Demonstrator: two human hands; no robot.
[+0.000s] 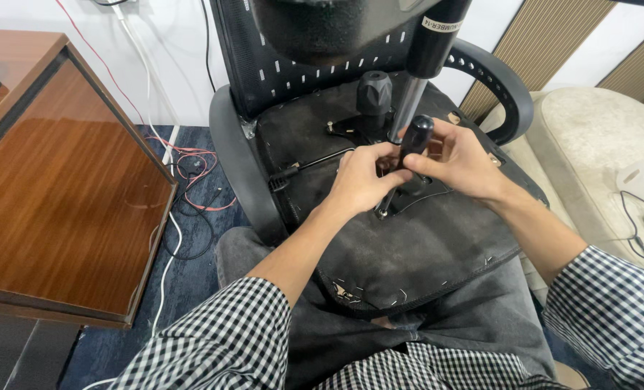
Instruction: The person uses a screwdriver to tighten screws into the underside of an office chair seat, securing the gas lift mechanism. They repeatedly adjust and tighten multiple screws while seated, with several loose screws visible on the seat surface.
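An upturned black office chair lies across my lap, its seat underside [408, 253] facing up. A black-handled screwdriver [413, 141] stands tilted on the metal mechanism plate, its tip at a screw near the plate's front edge. My right hand [460, 160] grips the handle. My left hand [363, 179] pinches the shaft just below it. Behind my hands rises the chrome gas cylinder [407, 108], beside a black round knob [374, 92].
A brown wooden desk [62, 188] fills the left side. Red, white and black cables [192, 180] lie on the blue carpet beside it. The chair's armrests [239, 159] curve on both sides. A beige sofa [596, 137] with a white device stands at the right.
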